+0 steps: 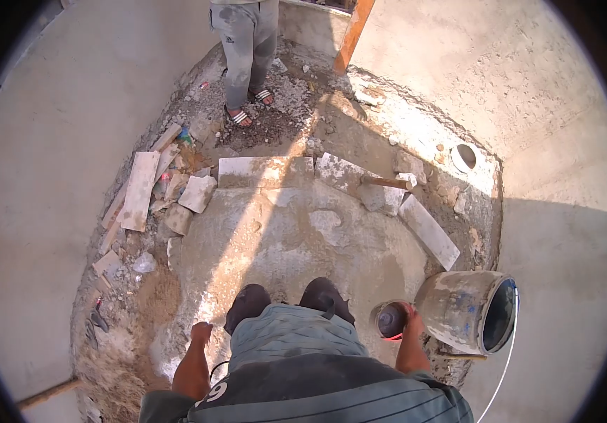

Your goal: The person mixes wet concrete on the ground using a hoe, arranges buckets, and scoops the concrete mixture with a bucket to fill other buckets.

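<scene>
My right hand [414,323] grips the rim of a small red-edged bucket [391,321], which hangs beside my right leg. Its inside looks dark, and I cannot make out what is in it. Just to the right of the bucket, a mortar-stained barrel [451,307] lies on its side with its mouth facing right. My left hand [201,333] hangs by my left leg, fingers curled in, with nothing visible in them. Below both hands spreads a patch of wet grey mortar [310,240].
Boards [264,171] and blocks edge the mortar's far side. A wooden-handled tool [386,182] rests there. Another person [243,56] stands beyond, in striped sandals. Planks [140,190] and rubble lie left. A pipe end [463,158] and a white hose [506,366] are right.
</scene>
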Demonstrator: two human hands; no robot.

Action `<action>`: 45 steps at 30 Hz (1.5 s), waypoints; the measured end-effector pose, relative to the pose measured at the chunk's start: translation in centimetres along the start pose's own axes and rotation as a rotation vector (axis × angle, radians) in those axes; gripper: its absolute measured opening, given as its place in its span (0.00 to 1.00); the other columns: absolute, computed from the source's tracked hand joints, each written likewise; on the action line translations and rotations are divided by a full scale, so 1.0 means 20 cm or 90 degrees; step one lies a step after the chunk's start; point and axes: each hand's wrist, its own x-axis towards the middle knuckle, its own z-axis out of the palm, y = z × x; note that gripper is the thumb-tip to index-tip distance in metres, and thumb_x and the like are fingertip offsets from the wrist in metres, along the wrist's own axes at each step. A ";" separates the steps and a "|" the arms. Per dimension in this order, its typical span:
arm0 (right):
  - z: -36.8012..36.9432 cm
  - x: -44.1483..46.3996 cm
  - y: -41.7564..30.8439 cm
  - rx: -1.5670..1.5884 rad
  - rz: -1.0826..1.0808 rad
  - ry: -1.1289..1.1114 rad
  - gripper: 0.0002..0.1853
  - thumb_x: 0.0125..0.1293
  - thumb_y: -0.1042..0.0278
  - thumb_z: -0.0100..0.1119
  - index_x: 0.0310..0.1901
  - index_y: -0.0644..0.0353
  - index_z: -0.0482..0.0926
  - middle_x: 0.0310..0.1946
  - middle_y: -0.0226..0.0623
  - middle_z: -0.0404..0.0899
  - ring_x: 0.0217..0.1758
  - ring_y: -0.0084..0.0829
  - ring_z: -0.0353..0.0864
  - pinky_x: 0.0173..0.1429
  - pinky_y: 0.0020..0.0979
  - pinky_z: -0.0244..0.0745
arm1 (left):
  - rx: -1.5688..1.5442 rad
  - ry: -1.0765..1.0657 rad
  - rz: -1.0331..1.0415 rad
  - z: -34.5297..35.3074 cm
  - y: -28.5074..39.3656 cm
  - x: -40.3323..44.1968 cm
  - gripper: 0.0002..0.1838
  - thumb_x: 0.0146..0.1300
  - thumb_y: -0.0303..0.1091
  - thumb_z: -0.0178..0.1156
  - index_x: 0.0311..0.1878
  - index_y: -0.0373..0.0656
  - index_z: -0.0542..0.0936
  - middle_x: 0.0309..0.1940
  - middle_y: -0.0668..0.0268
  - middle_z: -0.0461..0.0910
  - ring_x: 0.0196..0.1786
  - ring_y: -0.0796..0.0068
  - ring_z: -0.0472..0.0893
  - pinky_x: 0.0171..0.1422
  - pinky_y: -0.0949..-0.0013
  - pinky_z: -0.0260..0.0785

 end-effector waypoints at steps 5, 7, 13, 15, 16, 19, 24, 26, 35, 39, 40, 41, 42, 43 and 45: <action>0.38 0.35 -0.31 0.020 -0.125 -0.120 0.19 0.59 0.58 0.65 0.40 0.69 0.84 0.39 0.41 0.84 0.41 0.32 0.81 0.50 0.35 0.73 | -0.510 0.029 -0.239 -0.04 0.53 -0.13 0.24 0.57 0.37 0.65 0.57 0.39 0.79 0.30 0.60 0.83 0.24 0.77 0.76 0.30 0.71 0.74; 0.49 0.38 -0.47 -0.030 -0.198 -0.140 0.16 0.60 0.59 0.65 0.37 0.67 0.83 0.35 0.39 0.84 0.38 0.30 0.80 0.48 0.33 0.73 | -0.514 0.075 -0.223 -0.03 0.76 -0.20 0.24 0.57 0.37 0.65 0.57 0.39 0.79 0.32 0.59 0.84 0.25 0.75 0.77 0.31 0.70 0.73; 0.79 0.59 -0.71 -0.055 -0.216 -0.303 0.18 0.62 0.59 0.65 0.42 0.68 0.82 0.34 0.36 0.83 0.37 0.26 0.79 0.46 0.30 0.72 | -0.562 0.151 -0.228 0.14 1.04 -0.43 0.25 0.57 0.38 0.66 0.58 0.38 0.79 0.32 0.61 0.84 0.27 0.74 0.79 0.33 0.67 0.72; 0.89 0.59 -0.78 -0.056 -0.269 -0.333 0.17 0.62 0.60 0.65 0.42 0.69 0.82 0.34 0.36 0.83 0.37 0.27 0.79 0.46 0.30 0.72 | -0.601 0.124 -0.286 0.25 1.09 -0.54 0.25 0.58 0.38 0.66 0.58 0.38 0.79 0.32 0.62 0.84 0.26 0.75 0.79 0.30 0.68 0.72; 0.93 0.61 -0.80 -0.057 -0.249 -0.347 0.17 0.62 0.60 0.65 0.42 0.69 0.82 0.34 0.36 0.83 0.37 0.27 0.79 0.47 0.30 0.72 | -0.625 0.115 -0.321 0.31 1.11 -0.61 0.25 0.58 0.39 0.66 0.58 0.38 0.79 0.32 0.62 0.84 0.26 0.75 0.79 0.29 0.68 0.72; 1.02 0.73 -0.78 -0.089 -0.252 -0.382 0.18 0.61 0.58 0.65 0.43 0.67 0.82 0.32 0.34 0.81 0.34 0.26 0.78 0.40 0.29 0.71 | -0.615 0.065 -0.370 0.50 1.13 -0.80 0.25 0.58 0.42 0.66 0.56 0.39 0.80 0.33 0.62 0.85 0.28 0.75 0.80 0.29 0.68 0.72; 0.98 0.79 -0.68 -0.123 -0.190 -0.455 0.19 0.60 0.57 0.63 0.45 0.65 0.82 0.34 0.34 0.81 0.32 0.28 0.77 0.34 0.31 0.72 | -0.474 0.073 -0.339 0.86 1.00 -0.88 0.26 0.58 0.53 0.64 0.53 0.43 0.83 0.48 0.52 0.83 0.55 0.53 0.81 0.62 0.60 0.71; 0.93 0.73 -0.66 -0.135 -0.187 -0.455 0.20 0.60 0.57 0.62 0.46 0.66 0.82 0.37 0.36 0.82 0.35 0.30 0.79 0.38 0.33 0.73 | -0.509 0.116 -0.347 0.83 1.01 -0.88 0.26 0.58 0.52 0.64 0.53 0.43 0.83 0.46 0.52 0.84 0.52 0.55 0.82 0.59 0.61 0.73; 0.82 0.44 -0.76 -0.804 -0.785 -0.380 0.24 0.58 0.57 0.59 0.49 0.70 0.81 0.44 0.42 0.84 0.43 0.40 0.83 0.46 0.38 0.78 | -0.649 0.402 -0.293 0.54 1.05 -1.04 0.24 0.58 0.46 0.64 0.53 0.41 0.82 0.40 0.51 0.85 0.47 0.57 0.84 0.53 0.61 0.75; 0.74 0.20 -0.75 -0.336 -0.360 -0.455 0.28 0.58 0.54 0.57 0.50 0.74 0.80 0.45 0.45 0.83 0.46 0.40 0.83 0.52 0.39 0.78 | -0.703 0.401 -0.311 0.86 0.93 -1.20 0.24 0.58 0.46 0.65 0.53 0.41 0.82 0.42 0.50 0.84 0.47 0.56 0.84 0.53 0.60 0.75; 0.72 0.19 -0.76 -0.477 -0.560 -0.465 0.28 0.58 0.54 0.58 0.50 0.74 0.79 0.46 0.46 0.83 0.46 0.41 0.83 0.52 0.40 0.78 | -0.711 0.385 -0.329 0.96 0.88 -1.24 0.24 0.58 0.47 0.65 0.52 0.41 0.82 0.42 0.50 0.84 0.47 0.56 0.84 0.53 0.60 0.75; 0.76 0.25 -0.78 -0.613 -0.761 -0.463 0.28 0.57 0.55 0.58 0.50 0.75 0.79 0.47 0.46 0.83 0.46 0.41 0.83 0.52 0.40 0.78 | -0.691 0.367 -0.372 1.11 0.83 -1.28 0.25 0.57 0.48 0.65 0.53 0.41 0.82 0.44 0.51 0.84 0.48 0.55 0.84 0.55 0.60 0.75; 0.79 0.26 -0.76 -0.741 -0.960 -0.450 0.29 0.57 0.56 0.59 0.50 0.76 0.79 0.47 0.47 0.82 0.46 0.41 0.83 0.52 0.40 0.78 | -0.709 0.326 -0.412 1.23 0.78 -1.34 0.26 0.56 0.48 0.65 0.53 0.41 0.82 0.44 0.51 0.84 0.49 0.55 0.84 0.56 0.60 0.75; 0.78 0.17 -0.73 -0.583 -0.781 -0.494 0.28 0.57 0.56 0.60 0.51 0.75 0.79 0.47 0.47 0.82 0.46 0.41 0.82 0.50 0.40 0.78 | -0.727 0.278 -0.449 1.35 0.75 -1.41 0.26 0.56 0.48 0.65 0.53 0.41 0.82 0.45 0.51 0.84 0.50 0.55 0.83 0.57 0.60 0.74; 0.71 0.00 -0.72 -0.278 -0.421 -0.528 0.28 0.57 0.56 0.61 0.51 0.73 0.79 0.48 0.46 0.81 0.46 0.40 0.82 0.48 0.40 0.78 | -0.667 0.246 -0.472 1.63 0.66 -1.54 0.25 0.56 0.48 0.64 0.51 0.41 0.83 0.50 0.51 0.82 0.55 0.55 0.81 0.62 0.60 0.72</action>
